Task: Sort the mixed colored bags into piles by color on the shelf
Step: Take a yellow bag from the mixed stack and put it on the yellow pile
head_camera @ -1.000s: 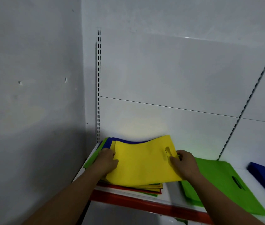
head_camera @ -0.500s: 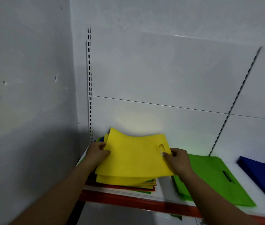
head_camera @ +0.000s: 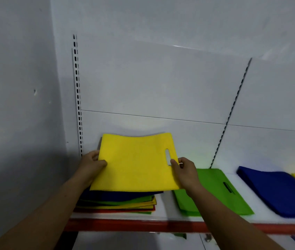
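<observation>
You hold 1 flat, matte, felt-like yellow bag (head_camera: 135,163), rectangular with a slot handle, between your fingers: left hand (head_camera: 90,165) pinches its left edge, right hand (head_camera: 184,172) its right edge, above the mixed stack (head_camera: 121,201).

Shop-like: white display shelf (head_camera: 166,204) with red front edge (head_camera: 143,225) just below the left hand (head_camera: 92,165) and right hand (head_camera: 185,173), slotted uprights (head_camera: 77,98) and white back panels (head_camera: 152,78) behind them.

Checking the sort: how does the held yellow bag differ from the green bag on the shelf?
The yellow bag is held by the left hand and right hand above the mixed stack; the green bag lies flat on the shelf. The yellow bag's top edge bows; the green bag's edges run straight. Both have a slot handle.
</observation>
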Demonstrator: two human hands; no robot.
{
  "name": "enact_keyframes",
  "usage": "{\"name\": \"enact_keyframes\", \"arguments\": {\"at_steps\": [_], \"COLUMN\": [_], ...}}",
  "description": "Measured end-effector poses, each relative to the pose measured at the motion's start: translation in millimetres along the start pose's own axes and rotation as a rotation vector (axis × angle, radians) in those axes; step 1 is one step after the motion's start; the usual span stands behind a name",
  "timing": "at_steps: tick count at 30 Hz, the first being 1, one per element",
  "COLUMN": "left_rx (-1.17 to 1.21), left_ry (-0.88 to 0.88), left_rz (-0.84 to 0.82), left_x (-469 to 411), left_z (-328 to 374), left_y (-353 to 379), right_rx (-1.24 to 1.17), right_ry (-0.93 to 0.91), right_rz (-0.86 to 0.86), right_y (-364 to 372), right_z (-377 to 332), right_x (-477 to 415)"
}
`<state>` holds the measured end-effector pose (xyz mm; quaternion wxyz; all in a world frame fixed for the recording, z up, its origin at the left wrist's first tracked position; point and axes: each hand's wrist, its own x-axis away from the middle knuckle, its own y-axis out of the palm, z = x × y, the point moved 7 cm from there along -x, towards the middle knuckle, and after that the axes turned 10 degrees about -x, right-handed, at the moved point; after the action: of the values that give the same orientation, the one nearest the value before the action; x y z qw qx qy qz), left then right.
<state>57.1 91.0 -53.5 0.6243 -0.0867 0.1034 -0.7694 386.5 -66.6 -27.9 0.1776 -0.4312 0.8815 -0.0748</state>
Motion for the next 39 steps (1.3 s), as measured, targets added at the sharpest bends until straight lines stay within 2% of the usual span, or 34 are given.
{"name": "enact_keyframes", "arguments": {"at_steps": [4, 7, 14, 19, 23, 26, 33, 39], "left_rx": [0.023, -0.004, -0.066, -0.070, -0.082, -0.069, -0.039, -0.051], "left_ry": [0.074, 0.158, 0.308, 0.397, 0.513, 0.524, 0.551, 0.685], "left_rz": [-0.037, -0.099, -0.314, -0.555, -0.678, -0.787, -0.923, -1.008], "left_x": [1.6, 8.3, 68.8, 156.1, 231.0, 282.5, 396.6, 471.2], "left_z": [35.8, 68.3, 151.5, 204.4, 247.4, 270.9, 311.8, 339.3], "left_y": [35.7, 88.1, 297.6, 460.6, 576.6, 657.2, 802.7, 898.8], "right_rx": [0.037, 0.093, 0.154, 0.234, 0.265, 0.267, 0.360, 0.412], "right_ry": [-0.021, -0.018, 0.082, 0.137, 0.195, 0.213, 0.246, 0.285], "right_rz": [0.089, 0.169, 0.501, 0.710, 0.836, 0.917, 1.082, 1.171], "right_y": [-44.1, -100.8, -322.4, -480.4, -595.3, -670.2, -812.4, -891.6], "right_z": [-2.3, 0.0, 30.8, 54.0, 78.1, 87.1, 94.7, 112.0], "right_x": [4.5, 15.7, 88.7, 167.6, 228.1, 271.4, 352.2, 398.9]}}
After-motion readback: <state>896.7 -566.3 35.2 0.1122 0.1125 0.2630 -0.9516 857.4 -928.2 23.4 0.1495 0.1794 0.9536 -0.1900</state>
